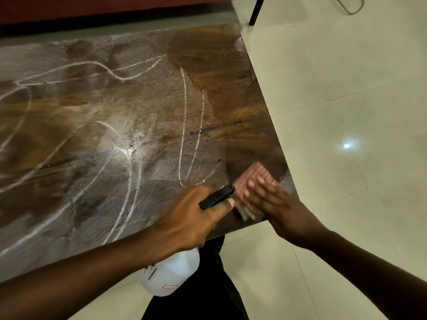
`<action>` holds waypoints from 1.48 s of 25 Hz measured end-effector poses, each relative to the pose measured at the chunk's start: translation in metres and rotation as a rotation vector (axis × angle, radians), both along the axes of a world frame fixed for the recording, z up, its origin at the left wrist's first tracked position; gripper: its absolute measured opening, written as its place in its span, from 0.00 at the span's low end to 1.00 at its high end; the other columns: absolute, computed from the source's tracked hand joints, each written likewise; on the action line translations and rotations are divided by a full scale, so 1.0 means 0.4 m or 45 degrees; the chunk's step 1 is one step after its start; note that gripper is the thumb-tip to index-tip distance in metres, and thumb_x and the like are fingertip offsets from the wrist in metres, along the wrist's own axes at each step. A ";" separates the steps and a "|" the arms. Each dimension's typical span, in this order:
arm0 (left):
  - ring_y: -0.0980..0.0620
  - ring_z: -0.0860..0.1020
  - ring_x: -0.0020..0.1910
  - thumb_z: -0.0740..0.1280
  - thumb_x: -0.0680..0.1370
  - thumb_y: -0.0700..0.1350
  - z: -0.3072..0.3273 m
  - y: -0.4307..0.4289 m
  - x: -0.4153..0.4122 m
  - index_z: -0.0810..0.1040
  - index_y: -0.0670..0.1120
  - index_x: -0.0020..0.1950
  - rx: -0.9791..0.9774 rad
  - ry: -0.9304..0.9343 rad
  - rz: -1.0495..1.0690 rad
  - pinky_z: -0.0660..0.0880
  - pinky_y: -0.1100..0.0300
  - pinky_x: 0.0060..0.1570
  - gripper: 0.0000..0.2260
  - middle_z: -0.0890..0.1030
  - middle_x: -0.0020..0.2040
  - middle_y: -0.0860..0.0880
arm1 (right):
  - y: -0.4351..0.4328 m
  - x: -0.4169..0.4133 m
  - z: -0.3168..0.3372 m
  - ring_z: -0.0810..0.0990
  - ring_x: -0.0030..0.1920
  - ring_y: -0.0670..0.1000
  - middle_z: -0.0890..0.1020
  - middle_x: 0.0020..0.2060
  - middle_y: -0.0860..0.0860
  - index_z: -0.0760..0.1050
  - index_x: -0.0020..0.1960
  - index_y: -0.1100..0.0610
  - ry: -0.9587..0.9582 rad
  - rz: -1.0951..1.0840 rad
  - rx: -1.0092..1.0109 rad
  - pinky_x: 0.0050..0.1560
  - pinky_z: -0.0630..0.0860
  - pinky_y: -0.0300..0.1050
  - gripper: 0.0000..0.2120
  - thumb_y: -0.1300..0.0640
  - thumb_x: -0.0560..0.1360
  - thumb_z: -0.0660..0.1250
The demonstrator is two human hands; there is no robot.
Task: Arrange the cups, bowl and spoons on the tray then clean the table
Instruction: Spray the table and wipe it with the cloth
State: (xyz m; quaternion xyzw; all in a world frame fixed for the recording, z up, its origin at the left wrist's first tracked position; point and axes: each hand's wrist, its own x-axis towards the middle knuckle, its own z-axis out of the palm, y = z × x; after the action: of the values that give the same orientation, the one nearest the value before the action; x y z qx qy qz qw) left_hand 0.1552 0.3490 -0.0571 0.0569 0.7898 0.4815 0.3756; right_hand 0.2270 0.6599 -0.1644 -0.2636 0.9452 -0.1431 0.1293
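There, stood at the near right corner of a dark brown, wood-grained counter, streaked over most of its top with thin white lines and a dull whitish film. Looked darker and free of that film toward the far right corner. Gripped a white translucent plastic spray bottle in the left hand, fingers curled round its neck, one fingertip just under the black trigger, the bottle's body hanging below the counter's near edge. Pressed a pink ribbed cloth flat onto the counter with the right hand, fingers straight and spread over it, nothing pinched. Had the two hands close together, the tip of the trigger just beside the cloth. Saw the cloth and the right hand blurred, so could not tell where the cloth's near edge lay. Beyond the counter, looked onto pale glossy floor tiles with one bright spot of reflected light, a black furniture leg and a loop of thin cord at the top right. Wore black trousers, seen below the bottle.
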 end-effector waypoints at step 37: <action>0.44 0.78 0.18 0.67 0.80 0.58 -0.041 -0.215 0.006 0.77 0.42 0.35 0.057 -0.024 0.383 0.81 0.37 0.31 0.23 0.78 0.23 0.45 | -0.356 0.025 -0.036 0.53 0.86 0.51 0.55 0.86 0.45 0.56 0.86 0.44 0.028 0.192 -0.026 0.85 0.53 0.55 0.34 0.56 0.82 0.59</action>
State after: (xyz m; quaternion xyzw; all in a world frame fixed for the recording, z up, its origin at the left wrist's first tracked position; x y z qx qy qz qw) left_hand 0.1576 0.2631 -0.0735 -0.0583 0.7750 0.5502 0.3054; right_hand 0.2369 0.5173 -0.1789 -0.3368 0.9225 -0.1397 0.1267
